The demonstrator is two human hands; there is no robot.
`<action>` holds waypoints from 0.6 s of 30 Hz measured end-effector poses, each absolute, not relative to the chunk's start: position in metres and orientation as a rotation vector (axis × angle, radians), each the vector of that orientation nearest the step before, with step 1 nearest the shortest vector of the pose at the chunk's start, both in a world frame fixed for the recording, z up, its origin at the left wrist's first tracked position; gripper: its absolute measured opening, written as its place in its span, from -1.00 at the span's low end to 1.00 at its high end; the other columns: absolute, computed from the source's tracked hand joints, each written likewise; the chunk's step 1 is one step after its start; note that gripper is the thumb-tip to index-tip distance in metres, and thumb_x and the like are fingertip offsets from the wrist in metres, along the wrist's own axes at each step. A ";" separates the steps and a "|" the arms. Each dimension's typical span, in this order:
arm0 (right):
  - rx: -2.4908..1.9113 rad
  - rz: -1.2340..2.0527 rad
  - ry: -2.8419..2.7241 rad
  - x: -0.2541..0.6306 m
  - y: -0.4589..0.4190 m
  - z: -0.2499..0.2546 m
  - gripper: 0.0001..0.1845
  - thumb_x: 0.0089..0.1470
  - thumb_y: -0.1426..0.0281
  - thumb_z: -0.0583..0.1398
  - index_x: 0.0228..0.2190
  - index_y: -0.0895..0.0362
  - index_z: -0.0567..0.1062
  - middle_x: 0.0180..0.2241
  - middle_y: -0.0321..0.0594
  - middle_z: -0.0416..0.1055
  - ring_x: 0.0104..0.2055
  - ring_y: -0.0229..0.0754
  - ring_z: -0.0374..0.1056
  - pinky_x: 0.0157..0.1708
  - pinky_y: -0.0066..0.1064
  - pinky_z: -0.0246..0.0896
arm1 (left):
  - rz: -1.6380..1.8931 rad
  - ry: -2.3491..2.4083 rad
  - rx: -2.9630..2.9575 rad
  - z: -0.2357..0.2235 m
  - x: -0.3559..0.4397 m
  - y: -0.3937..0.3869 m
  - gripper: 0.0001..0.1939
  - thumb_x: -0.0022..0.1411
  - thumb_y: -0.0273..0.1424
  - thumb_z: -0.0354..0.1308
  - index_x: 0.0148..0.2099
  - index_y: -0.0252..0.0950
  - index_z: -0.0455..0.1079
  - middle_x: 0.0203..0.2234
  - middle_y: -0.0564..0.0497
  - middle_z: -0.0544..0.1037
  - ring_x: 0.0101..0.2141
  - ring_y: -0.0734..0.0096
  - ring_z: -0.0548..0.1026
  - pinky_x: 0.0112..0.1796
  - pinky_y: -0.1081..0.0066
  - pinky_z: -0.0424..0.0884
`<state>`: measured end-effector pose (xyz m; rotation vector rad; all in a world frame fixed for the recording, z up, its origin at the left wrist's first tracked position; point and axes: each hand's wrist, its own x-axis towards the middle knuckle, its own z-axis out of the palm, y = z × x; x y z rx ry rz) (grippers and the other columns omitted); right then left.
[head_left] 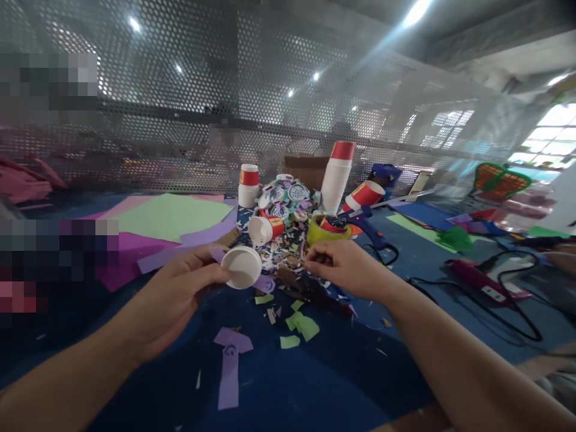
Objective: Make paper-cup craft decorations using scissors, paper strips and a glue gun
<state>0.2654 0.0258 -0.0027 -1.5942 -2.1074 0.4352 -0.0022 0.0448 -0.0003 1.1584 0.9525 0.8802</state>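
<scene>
My left hand (186,279) pinches a white paper cup piece (242,267), round and shallow, its hollow side facing me. A bit of purple paper (218,254) shows at the fingertips beside it. My right hand (337,261) hovers over the paper scraps with its fingers curled together; whether anything is in them is hidden. Just behind that hand stands a yellow tape roll (327,230) with things inside its ring. A red and white paper cup (266,230) lies on its side beyond the left hand's piece. Nearer me lies a purple paper figure (229,366) with a drawn face.
A tall cup stack (336,177) and a shorter one (249,186) stand at the back, around a pile of decorated paper pieces (285,195). A blue glue gun (366,222) lies right. Coloured sheets (171,213) spread left. A power strip (483,282) with cords lies far right.
</scene>
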 end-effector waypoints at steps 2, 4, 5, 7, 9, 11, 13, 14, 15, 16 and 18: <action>-1.574 0.394 -2.046 0.268 0.026 -0.001 -0.80 0.16 0.32 0.17 -0.47 0.11 0.47 -0.53 -0.28 0.43 -0.50 -0.24 0.31 -0.50 -0.41 0.12 | 0.888 0.975 1.203 0.000 -0.004 0.044 -0.89 -0.05 -0.37 0.34 -0.37 -0.17 0.54 -0.39 0.07 0.58 -0.30 0.38 0.44 -0.31 0.48 0.37; -1.592 0.276 -1.955 0.273 0.026 0.003 -0.80 0.14 0.30 0.17 -0.48 0.10 0.48 -0.55 -0.30 0.44 -0.52 -0.25 0.31 -0.50 -0.42 0.13 | 0.897 0.983 1.222 0.001 -0.004 0.044 -0.91 -0.04 -0.37 0.32 -0.39 -0.18 0.52 -0.36 0.07 0.57 -0.23 0.35 0.43 -0.23 0.46 0.35; -1.613 0.199 -1.902 0.278 0.027 0.006 -0.81 0.13 0.30 0.17 -0.47 0.10 0.48 -0.55 -0.30 0.45 -0.52 -0.25 0.31 -0.50 -0.42 0.13 | 0.902 0.978 1.222 0.002 -0.004 0.044 -0.92 -0.04 -0.38 0.32 -0.40 -0.19 0.51 -0.36 0.06 0.57 -0.22 0.34 0.43 -0.21 0.44 0.34; -1.668 0.036 -1.776 0.290 0.028 0.011 -0.83 0.09 0.30 0.17 -0.44 0.11 0.50 -0.53 -0.27 0.47 -0.53 -0.23 0.32 -0.49 -0.41 0.15 | 0.927 0.949 1.199 0.002 -0.003 0.045 -0.92 -0.05 -0.41 0.31 -0.42 -0.20 0.49 -0.35 0.08 0.55 -0.21 0.34 0.42 -0.18 0.44 0.33; -1.727 -0.103 -1.638 0.304 0.030 0.015 -0.82 0.08 0.29 0.17 -0.42 0.12 0.51 -0.49 -0.23 0.50 -0.50 -0.20 0.35 -0.46 -0.38 0.19 | 0.952 0.921 1.168 0.002 -0.003 0.046 -0.92 -0.04 -0.43 0.31 -0.41 -0.19 0.49 -0.35 0.09 0.54 -0.21 0.36 0.42 -0.18 0.44 0.32; -1.821 -0.229 -1.514 0.317 0.032 0.018 -0.83 0.04 0.28 0.18 -0.44 0.11 0.51 -0.47 -0.20 0.52 -0.45 -0.15 0.39 -0.39 -0.34 0.23 | 0.948 0.915 1.166 0.002 -0.003 0.046 -0.92 -0.01 -0.42 0.31 -0.38 -0.20 0.50 -0.35 0.08 0.54 -0.22 0.36 0.42 -0.18 0.43 0.32; -1.879 -0.277 -1.459 0.328 0.032 0.019 -0.84 0.00 0.28 0.20 -0.48 0.11 0.51 -0.49 -0.17 0.52 -0.44 -0.11 0.40 -0.38 -0.30 0.22 | 0.924 0.922 1.188 0.002 -0.004 0.045 -0.90 0.03 -0.38 0.31 -0.33 -0.20 0.51 -0.32 0.05 0.55 -0.22 0.33 0.42 -0.17 0.40 0.32; -1.906 -0.293 -1.442 0.333 0.032 0.020 -0.85 -0.02 0.28 0.21 -0.49 0.10 0.50 -0.50 -0.16 0.51 -0.43 -0.08 0.39 -0.39 -0.28 0.21 | 0.914 0.926 1.199 0.002 -0.004 0.045 -0.89 0.03 -0.37 0.31 -0.32 -0.20 0.51 -0.31 0.04 0.56 -0.20 0.31 0.43 -0.16 0.37 0.32; -1.934 -0.306 -1.425 0.337 0.032 0.019 -0.84 -0.04 0.26 0.23 -0.50 0.09 0.50 -0.51 -0.15 0.50 -0.43 -0.06 0.39 -0.41 -0.27 0.20 | 0.913 0.936 1.210 0.003 -0.004 0.045 -0.87 0.03 -0.36 0.32 -0.31 -0.20 0.50 -0.30 0.03 0.56 -0.18 0.28 0.43 -0.15 0.35 0.32; -1.961 -0.315 -1.409 0.341 0.033 0.018 -0.82 -0.06 0.23 0.24 -0.51 0.09 0.50 -0.51 -0.15 0.50 -0.43 -0.04 0.39 -0.42 -0.26 0.18 | 0.925 0.950 1.220 0.003 -0.004 0.044 -0.86 0.02 -0.35 0.34 -0.32 -0.20 0.49 -0.28 0.03 0.57 -0.16 0.26 0.43 -0.14 0.34 0.32; -2.003 -0.305 -1.391 0.347 0.035 0.014 -0.74 -0.07 0.15 0.26 -0.50 0.09 0.50 -0.52 -0.14 0.49 -0.42 -0.01 0.39 -0.43 -0.25 0.17 | 0.948 0.981 1.243 0.004 -0.004 0.044 -0.85 0.00 -0.35 0.36 -0.33 -0.21 0.48 -0.25 0.02 0.57 -0.10 0.22 0.43 -0.12 0.33 0.31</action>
